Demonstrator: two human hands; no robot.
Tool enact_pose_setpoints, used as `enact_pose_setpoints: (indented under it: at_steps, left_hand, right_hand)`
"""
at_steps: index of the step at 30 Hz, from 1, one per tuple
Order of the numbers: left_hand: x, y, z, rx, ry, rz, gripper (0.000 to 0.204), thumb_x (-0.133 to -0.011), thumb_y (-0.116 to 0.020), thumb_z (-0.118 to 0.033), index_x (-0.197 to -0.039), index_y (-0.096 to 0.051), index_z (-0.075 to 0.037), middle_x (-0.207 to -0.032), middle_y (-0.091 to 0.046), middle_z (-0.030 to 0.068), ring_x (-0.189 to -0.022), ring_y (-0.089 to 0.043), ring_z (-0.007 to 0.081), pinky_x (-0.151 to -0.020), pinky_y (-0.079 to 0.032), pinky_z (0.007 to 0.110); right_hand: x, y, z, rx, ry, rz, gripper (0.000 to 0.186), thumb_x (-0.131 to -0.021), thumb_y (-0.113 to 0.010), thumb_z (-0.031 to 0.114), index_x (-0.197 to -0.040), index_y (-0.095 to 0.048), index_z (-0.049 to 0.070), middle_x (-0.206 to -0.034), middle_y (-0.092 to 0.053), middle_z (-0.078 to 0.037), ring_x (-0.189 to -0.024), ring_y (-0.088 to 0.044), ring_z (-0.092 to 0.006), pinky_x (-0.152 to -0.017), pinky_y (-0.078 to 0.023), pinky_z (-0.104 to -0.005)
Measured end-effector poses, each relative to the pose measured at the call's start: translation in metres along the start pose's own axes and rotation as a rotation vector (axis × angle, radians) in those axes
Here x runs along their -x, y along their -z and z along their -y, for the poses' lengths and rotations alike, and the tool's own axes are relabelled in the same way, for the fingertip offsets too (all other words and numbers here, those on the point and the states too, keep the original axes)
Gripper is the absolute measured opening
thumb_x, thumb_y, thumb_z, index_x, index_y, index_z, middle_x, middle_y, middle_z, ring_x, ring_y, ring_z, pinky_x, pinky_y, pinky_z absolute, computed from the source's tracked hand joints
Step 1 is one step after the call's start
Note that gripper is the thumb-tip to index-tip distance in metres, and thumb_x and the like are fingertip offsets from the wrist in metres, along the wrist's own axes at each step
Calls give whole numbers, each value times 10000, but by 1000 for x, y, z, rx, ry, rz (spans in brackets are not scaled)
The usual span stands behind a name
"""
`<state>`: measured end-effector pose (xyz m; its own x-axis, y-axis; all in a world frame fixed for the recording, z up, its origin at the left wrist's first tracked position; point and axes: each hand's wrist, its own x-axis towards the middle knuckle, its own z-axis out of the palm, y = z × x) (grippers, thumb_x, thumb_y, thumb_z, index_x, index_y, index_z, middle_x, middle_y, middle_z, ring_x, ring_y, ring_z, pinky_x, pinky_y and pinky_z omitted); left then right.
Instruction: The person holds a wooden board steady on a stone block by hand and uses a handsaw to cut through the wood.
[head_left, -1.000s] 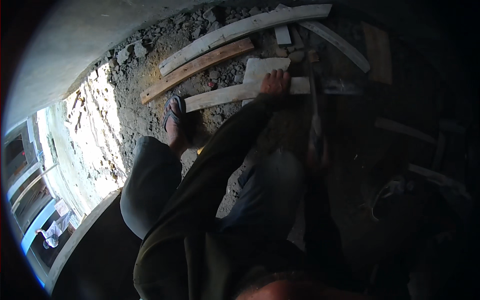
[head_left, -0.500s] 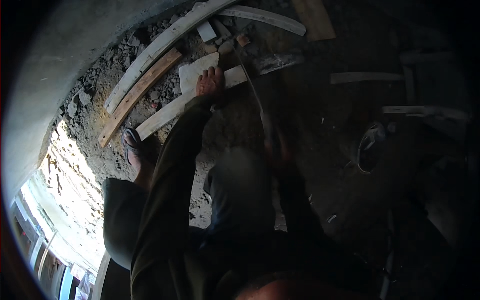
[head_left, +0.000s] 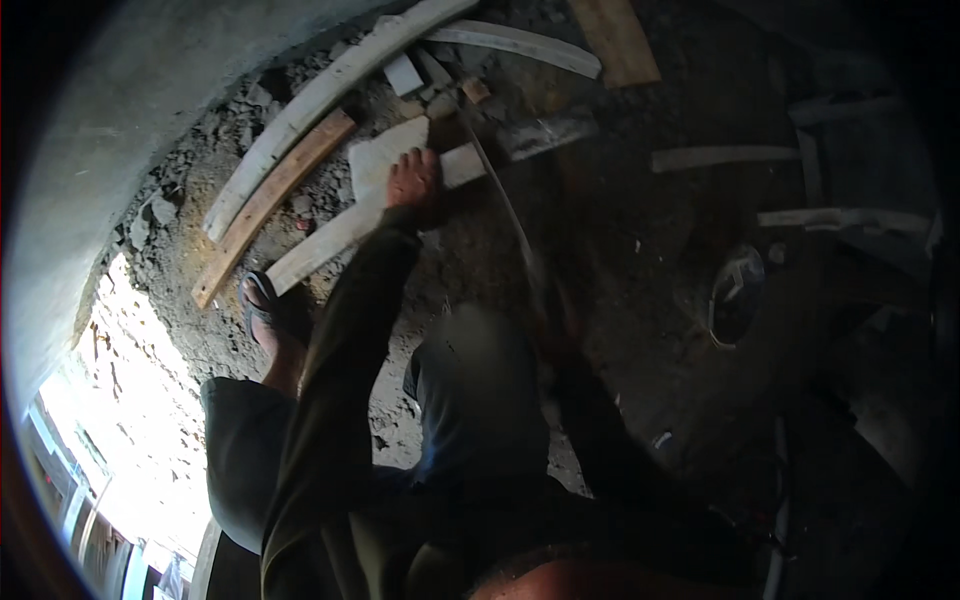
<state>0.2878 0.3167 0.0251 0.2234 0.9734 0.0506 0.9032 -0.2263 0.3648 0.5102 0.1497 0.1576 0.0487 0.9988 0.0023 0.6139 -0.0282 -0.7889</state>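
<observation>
In the head view, the pale board (head_left: 335, 240) lies on the ground across the near edge of the off-white slab (head_left: 365, 165), running out to either side of it. It looks like dry, stiff timber, probably moderate in weight and not fragile, with rough faces unlikely to slip much; the long edges close to the slab seem the soundest place to take hold. The left grip (head_left: 414, 182) does so at the slab's near right corner, pressed down from above with fingers over the board. Right of the slab, the thin blade of the saw (head_left: 503, 195) crosses the board; it is likely springy and sharp, best held by its handle alone. The right grip (head_left: 560, 318), dim and blurred, appears clenched round that handle, nearer the person than the slab. A darker length (head_left: 552, 135) lies past the blade; whether it joins the board cannot be told. Left of the slab are a brown strip of wood (head_left: 275, 208), rubble (head_left: 302, 205) and the sandalled foot (head_left: 262, 305), close by the board's end; beyond it, a long pale beam (head_left: 325, 103) and a wooden block (head_left: 475, 90) crowd the far side.
</observation>
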Motion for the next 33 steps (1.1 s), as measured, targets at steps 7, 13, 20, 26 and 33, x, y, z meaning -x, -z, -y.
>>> enact_pose_setpoints:
  at_steps: [7, 13, 20, 26, 33]
  left_hand:
    - [2, 0, 16, -53, 23, 29, 279, -825, -474, -158, -1081, -478, -46, -1022, -491, 138, -952, -493, 312, -761, -402, 429]
    - [-6, -7, 16, -77, 7, -25, 338, -819, -515, -184, -1111, -442, -32, -1042, -476, 157, -981, -488, 338, -786, -400, 461]
    - [30, 19, 11, -45, 226, 102, 661, -677, -745, -384, -1163, -421, -75, -1099, -490, 161, -1037, -488, 376, -834, -395, 498]
    - [20, 12, 4, -56, 89, 130, 702, -713, -715, -373, -1265, -395, -79, -1064, -506, 180, -984, -511, 384, -806, -419, 473]
    - [-47, 40, -108, -32, -140, 56, 886, -706, -719, -414, -1403, -273, -97, -1258, -467, 196, -1129, -472, 351, -910, -390, 482]
  right_hand:
    - [-13, 26, 45, -178, -22, -164, 475, -854, -621, 227, -1206, -521, -76, -1018, -644, -161, -913, -615, -209, -827, -481, -324]
    - [82, 90, -1, 57, -153, -464, 481, -848, -631, 213, -1222, -514, -65, -1055, -636, -176, -948, -617, -216, -825, -487, -338]
    - [152, 84, -99, 175, -271, -298, 505, -839, -640, 197, -1282, -479, 14, -1173, -577, -208, -1039, -601, -301, -838, -485, -366]
    - [218, 51, -133, 250, -387, -235, 571, -820, -642, 203, -1325, -422, 51, -1150, -555, -239, -1060, -547, -398, -865, -468, -427]
    - [225, 18, -150, 323, -419, 43, 616, -823, -624, 180, -1364, -359, 54, -1193, -518, -238, -1080, -522, -422, -900, -443, -449]
